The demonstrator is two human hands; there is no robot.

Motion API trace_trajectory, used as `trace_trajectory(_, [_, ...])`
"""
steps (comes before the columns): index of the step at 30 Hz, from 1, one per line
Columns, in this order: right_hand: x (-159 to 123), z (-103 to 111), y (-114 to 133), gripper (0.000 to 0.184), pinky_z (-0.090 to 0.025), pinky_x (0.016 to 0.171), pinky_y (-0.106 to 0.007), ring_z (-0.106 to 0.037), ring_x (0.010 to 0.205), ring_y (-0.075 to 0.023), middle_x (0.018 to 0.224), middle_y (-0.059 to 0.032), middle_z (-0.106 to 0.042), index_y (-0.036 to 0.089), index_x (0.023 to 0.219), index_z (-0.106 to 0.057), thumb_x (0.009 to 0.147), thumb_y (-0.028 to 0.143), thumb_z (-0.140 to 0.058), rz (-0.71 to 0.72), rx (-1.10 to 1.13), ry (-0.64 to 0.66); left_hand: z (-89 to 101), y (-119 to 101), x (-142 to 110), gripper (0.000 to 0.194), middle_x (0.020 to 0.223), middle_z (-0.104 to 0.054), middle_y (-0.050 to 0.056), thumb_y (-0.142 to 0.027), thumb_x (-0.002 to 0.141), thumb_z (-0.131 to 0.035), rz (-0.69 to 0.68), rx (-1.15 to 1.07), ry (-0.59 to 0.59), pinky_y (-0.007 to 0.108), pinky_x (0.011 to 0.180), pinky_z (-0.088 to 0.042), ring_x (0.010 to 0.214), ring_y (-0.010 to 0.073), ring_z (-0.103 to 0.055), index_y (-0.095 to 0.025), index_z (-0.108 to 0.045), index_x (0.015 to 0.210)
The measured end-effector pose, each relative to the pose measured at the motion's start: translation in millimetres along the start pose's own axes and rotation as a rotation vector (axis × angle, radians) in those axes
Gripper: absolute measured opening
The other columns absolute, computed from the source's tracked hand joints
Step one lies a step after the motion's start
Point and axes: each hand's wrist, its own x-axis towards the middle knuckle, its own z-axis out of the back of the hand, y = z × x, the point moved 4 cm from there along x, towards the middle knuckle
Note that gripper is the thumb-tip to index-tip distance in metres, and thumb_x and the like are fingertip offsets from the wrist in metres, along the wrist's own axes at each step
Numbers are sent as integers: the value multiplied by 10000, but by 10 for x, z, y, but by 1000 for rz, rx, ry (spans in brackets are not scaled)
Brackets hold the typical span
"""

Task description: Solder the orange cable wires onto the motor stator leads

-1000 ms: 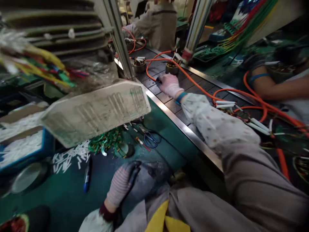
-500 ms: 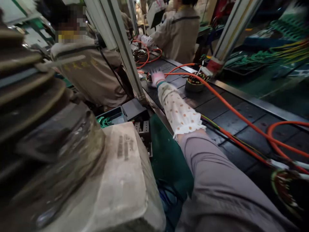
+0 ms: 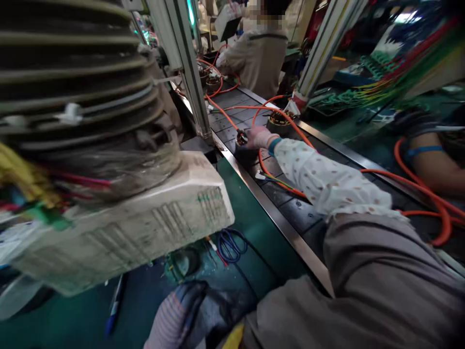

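Note:
My right hand (image 3: 257, 137), in a pale glove under a dotted white sleeve cover, is stretched out over the dark slatted conveyor. Its fingers are closed on the near edge of a motor stator (image 3: 244, 150), a small dark ring with wires in its top. An orange cable (image 3: 228, 118) runs to that stator. At the bottom of the view my left hand (image 3: 176, 310) wears a striped glove with dark fingertips. Those fingers are curled beside a dark grey shape that I cannot make out. Coiled blue wire (image 3: 231, 245) lies on the green bench just beyond.
Another stator (image 3: 279, 121) stands behind my right hand. A large ribbed machine (image 3: 83, 72) on a pale base (image 3: 127, 232) takes up the left. A blue pen (image 3: 114, 305) lies below it. A co-worker's dark-gloved hand (image 3: 416, 123) is at right; another person (image 3: 263, 63) sits ahead.
My view has turned, and the machine fills more of the left. My right hand has come nearer with the stator. My left hand and a co-worker's gloved hand are now visible.

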Motion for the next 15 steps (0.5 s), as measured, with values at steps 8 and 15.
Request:
trace_trajectory(8, [-1917,-412,-140,734,-621,965,-445,-856,1209,-456,1282,-289,-879,114,1347,-840,1015,758,-716,-110,-152,240,-118,162,-106,593,1290,-913,10,-224,1094,-540,-52,-20,9,495,937,-838,1044,352,-923,-505,-767,1563])
trace_trajectory(15, [-2516,-627,-70,491,-594,1126,-568,-822,1236,-489,1199,-268,-879,137,1220,-840,880,489,-885,-322,328,-38,-215,173,-23,340,1233,-900,135,-213,1162,-548,-147,173,61,401,980,-778,1075,295,-901,-198,-829,1351])
